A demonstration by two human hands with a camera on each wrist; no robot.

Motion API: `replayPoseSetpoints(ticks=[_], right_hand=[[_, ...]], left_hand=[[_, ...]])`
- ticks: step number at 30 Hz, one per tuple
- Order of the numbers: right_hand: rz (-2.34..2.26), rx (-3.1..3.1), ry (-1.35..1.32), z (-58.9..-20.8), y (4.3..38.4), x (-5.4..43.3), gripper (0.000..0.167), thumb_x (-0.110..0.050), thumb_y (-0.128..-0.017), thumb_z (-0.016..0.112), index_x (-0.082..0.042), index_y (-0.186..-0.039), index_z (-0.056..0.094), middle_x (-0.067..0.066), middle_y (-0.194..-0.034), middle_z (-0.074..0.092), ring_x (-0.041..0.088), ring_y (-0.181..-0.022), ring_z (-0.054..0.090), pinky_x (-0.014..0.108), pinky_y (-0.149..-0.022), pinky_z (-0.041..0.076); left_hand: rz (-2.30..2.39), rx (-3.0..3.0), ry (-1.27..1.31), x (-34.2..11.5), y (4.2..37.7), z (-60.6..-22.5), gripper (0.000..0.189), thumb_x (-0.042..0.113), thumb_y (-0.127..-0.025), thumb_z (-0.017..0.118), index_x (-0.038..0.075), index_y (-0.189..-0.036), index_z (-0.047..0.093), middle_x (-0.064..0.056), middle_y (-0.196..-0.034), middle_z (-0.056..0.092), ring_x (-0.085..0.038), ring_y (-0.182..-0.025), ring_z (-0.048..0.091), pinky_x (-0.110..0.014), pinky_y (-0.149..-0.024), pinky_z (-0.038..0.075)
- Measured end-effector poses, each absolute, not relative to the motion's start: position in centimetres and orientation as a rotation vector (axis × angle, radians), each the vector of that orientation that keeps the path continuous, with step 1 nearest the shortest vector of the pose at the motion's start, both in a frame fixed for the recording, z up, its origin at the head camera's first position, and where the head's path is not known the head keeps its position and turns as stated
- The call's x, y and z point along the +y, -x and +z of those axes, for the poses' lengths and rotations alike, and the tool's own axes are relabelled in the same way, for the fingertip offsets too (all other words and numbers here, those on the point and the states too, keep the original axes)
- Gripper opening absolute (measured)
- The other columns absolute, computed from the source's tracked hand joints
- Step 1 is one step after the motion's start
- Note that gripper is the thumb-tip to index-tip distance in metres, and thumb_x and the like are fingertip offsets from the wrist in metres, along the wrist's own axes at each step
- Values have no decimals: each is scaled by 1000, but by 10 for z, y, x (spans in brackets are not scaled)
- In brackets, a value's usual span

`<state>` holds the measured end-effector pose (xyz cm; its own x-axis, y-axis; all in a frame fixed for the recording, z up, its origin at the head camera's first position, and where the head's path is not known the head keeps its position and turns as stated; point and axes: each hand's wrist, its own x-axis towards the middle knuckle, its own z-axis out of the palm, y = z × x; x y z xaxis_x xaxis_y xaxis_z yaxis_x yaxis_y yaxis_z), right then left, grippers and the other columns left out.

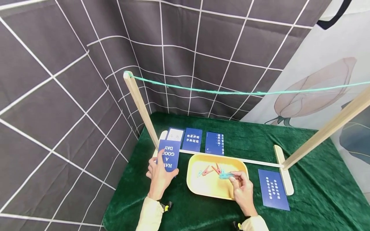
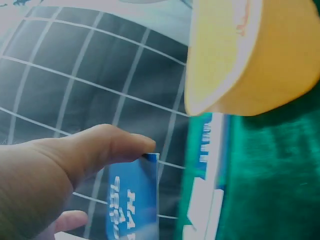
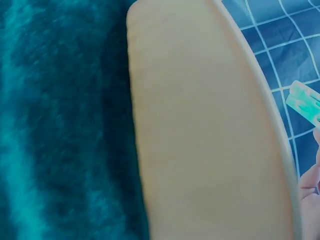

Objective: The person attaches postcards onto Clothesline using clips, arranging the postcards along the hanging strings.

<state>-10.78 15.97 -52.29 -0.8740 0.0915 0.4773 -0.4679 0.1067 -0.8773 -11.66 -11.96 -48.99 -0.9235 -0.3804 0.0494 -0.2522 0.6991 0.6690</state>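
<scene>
A blue card printed "HAVE A GOOD DAY", upside down in the head view, is gripped by my left hand. In the left wrist view the thumb lies at the card's upper edge. Over the right part of a yellow tray, my right hand pinches a teal clothespin between thumb and fingers. That same clothespin shows at the right edge of the right wrist view, beyond the tray wall. Pink clothespins and a small pale teal one lie inside the tray.
A teal cord stretches between a left wooden post and a right post, joined low by a white bar. Blue cards lie behind the bar; another card lies right of the tray on green cloth.
</scene>
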Motion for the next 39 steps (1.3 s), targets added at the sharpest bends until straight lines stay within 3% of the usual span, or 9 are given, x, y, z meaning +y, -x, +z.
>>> replayPoseSetpoints(ticks=[11,18,25,31,35,39], right_hand=[[1813,-1886,-419,-489,120,148,19,29,-75,50,22,-92,51,28,-81,50,7,-72,53,12,-66,44],[1771,-1747,-644,-455,139,140,18,29,-75,50,24,-91,50,29,-81,50,12,-75,53,14,-69,44],[1726,-1701,-821,-409,155,125,14,24,-76,53,22,-90,51,27,-80,52,14,-77,52,17,-73,45],[1645,-1665,-923,-375,165,111,9,18,-79,56,21,-86,52,27,-79,53,15,-74,52,16,-63,42],[1575,-1646,-960,-361,176,108,9,13,-80,59,19,-85,55,26,-78,56,12,-71,53,13,-52,34],[1517,-1625,-997,-353,189,105,13,5,-81,63,16,-85,57,23,-78,58,12,-72,55,12,-58,40]], left_hand=[[-1028,-2438,-402,-114,122,-468,94,40,-64,80,32,-140,24,-11,-131,29,-29,-115,29,-51,-91,19],[-1003,-2334,-350,-114,128,-458,95,35,-63,81,30,-140,26,-10,-132,29,-29,-117,28,-52,-91,20],[-952,-2218,-301,-112,137,-445,92,41,-64,80,28,-139,28,-7,-134,30,-26,-119,28,-52,-93,21],[-940,-2147,-250,-115,146,-431,91,38,-65,80,26,-139,28,-7,-134,30,-25,-120,28,-52,-92,20],[-930,-2094,-203,-116,154,-422,91,34,-63,81,23,-138,30,-9,-133,32,-26,-120,29,-53,-91,20],[-929,-2057,-172,-118,162,-416,92,32,-61,83,22,-137,31,-9,-133,31,-25,-121,29,-53,-92,20]])
